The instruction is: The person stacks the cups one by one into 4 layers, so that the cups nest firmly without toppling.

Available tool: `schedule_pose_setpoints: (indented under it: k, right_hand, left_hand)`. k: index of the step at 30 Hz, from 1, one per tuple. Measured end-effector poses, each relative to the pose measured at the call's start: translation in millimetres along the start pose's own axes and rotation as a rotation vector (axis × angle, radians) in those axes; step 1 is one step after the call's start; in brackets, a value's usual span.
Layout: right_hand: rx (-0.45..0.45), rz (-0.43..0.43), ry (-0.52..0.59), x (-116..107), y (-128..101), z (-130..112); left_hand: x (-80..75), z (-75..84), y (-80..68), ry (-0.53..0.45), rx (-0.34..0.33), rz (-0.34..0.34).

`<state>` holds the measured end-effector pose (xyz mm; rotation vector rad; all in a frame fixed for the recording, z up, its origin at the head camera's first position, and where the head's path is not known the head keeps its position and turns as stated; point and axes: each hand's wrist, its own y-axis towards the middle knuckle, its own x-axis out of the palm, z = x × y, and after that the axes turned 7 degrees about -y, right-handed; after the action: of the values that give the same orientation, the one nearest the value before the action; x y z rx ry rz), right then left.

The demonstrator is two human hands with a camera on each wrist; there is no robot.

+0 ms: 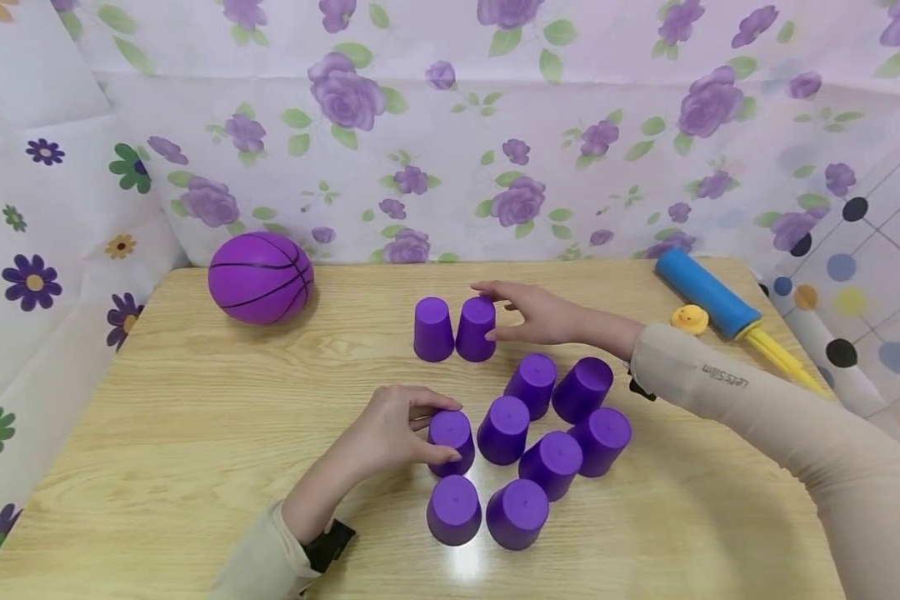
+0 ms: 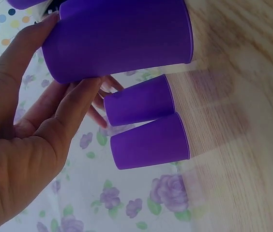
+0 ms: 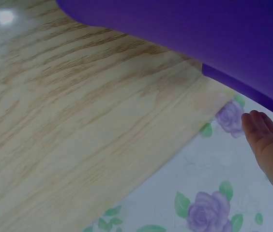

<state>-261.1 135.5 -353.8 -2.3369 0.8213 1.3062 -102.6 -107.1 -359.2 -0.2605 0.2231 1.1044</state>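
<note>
Head view: left hand [image 1: 393, 433] curls fingers and thumb around an upturned purple cup [image 1: 452, 442] at the edge of a tight cluster of 8. Right hand [image 1: 540, 315], fingers nearly straight, touches 1 cup of a separate pair [image 1: 476, 329]. Risk: lifting could knock the neighbouring cup [image 1: 503, 429], standing just beside.
</note>
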Motion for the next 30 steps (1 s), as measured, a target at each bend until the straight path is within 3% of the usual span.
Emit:
schedule_pose_setpoints:
  k: [6, 11, 19, 22, 26, 30]
  right_hand:
    - [0.037, 0.006, -0.046, -10, -25, 0]
    - [0.080, -0.002, 0.015, -10, -56, 0]
    - [0.110, 0.065, 0.121, -4, -100, 11]
    - [0.126, 0.062, 0.176, -5, -116, 15]
    - [0.135, 0.028, 0.269, -3, -132, 21]
    - [0.141, 0.022, 0.289, 3, -141, 24]
  left_hand:
    - [-0.5, 1.1, -1.8, -0.002, 0.002, -0.004]
    - [0.6, 1.1, -2.3, 0.005, 0.010, -0.020]
    - [-2.3, -0.3, -0.8, 0.009, 0.053, -0.067]
    - [-11.2, 4.2, -1.6, 0.045, 0.103, -0.026]
    - [-28.1, 15.2, -2.5, 0.093, 0.174, 0.088]
    - [-38.8, 26.2, 1.8, 0.093, 0.207, 0.164]
